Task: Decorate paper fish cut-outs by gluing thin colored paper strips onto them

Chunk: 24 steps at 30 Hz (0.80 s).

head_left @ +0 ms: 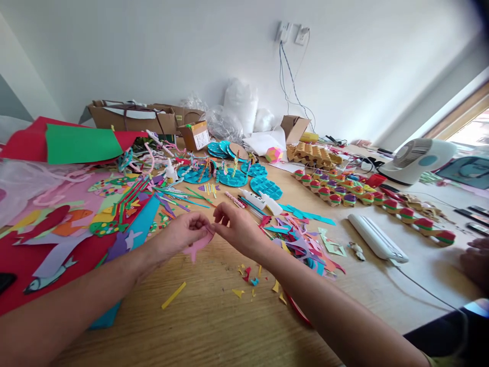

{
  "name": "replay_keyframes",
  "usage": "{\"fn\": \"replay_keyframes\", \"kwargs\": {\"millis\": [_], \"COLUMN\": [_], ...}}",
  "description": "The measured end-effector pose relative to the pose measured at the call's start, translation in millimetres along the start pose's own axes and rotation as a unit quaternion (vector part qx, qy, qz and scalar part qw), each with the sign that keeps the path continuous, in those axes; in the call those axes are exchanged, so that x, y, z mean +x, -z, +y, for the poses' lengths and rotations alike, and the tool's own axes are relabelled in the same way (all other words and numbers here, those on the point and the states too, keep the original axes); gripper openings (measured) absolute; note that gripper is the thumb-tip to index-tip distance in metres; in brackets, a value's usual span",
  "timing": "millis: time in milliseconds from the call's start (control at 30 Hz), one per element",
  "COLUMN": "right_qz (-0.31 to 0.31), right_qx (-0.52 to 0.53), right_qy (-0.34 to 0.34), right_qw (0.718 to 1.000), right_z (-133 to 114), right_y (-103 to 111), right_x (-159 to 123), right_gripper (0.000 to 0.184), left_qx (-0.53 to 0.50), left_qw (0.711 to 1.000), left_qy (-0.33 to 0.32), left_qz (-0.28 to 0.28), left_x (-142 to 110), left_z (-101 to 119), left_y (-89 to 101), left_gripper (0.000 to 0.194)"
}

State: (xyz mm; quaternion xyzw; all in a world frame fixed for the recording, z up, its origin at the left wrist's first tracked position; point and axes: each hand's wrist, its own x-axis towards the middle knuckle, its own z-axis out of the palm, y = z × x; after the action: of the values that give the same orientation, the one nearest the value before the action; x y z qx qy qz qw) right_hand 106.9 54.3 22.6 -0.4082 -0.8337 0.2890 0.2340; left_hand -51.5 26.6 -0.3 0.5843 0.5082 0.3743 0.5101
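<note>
My left hand (pixel 188 232) is closed on a small pink paper cut-out (pixel 197 245), which hangs below its fingers just above the wooden table. The fingertips of my right hand (pixel 237 230) pinch at the upper right edge of the same piece, close to my left fingertips. Part of the cut-out is hidden behind the fingers. A yellow paper strip (pixel 173 295) lies on the table in front of me, and small coloured scraps (pixel 247 275) are scattered beneath my right forearm. Beyond my hands lie white glue bottles (pixel 253 199).
Coloured sheets and paper fish (pixel 49 275) cover the left side. A pile of paper offcuts (pixel 305 242) lies right of my hands. Blue decorated discs (pixel 232 177), painted egg-carton pieces (pixel 336 188), a white device (pixel 377 238) and another person's hand (pixel 476 262) are farther out.
</note>
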Motion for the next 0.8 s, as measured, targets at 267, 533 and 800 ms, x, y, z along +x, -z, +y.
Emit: {"fn": "replay_keyframes", "kwargs": {"millis": [267,533,800], "right_qz": [-0.136,-0.138,-0.238], "right_qx": [0.338,0.244,0.097], "right_qy": [-0.163,-0.198,-0.186], "right_qw": [0.917,0.939,0.948], "right_z": [6.1,19.0,33.6], "right_y": [-26.2,-16.8,-24.4], "right_x": [-14.9,-8.7,-11.1], "right_gripper": [0.007,0.009,0.012], "left_qx": [-0.177,-0.027,0.246], "left_qw": [0.982,0.994,0.966], "left_qy": [0.043,0.087,-0.055], "left_qz": [0.057,0.06,0.056], "left_x": [-21.5,-36.5,-48.4], "left_z": [2.3,-11.1,-9.0], "left_y": [-2.2,9.3,24.5], "left_gripper": [0.018,0.032,0.018]}}
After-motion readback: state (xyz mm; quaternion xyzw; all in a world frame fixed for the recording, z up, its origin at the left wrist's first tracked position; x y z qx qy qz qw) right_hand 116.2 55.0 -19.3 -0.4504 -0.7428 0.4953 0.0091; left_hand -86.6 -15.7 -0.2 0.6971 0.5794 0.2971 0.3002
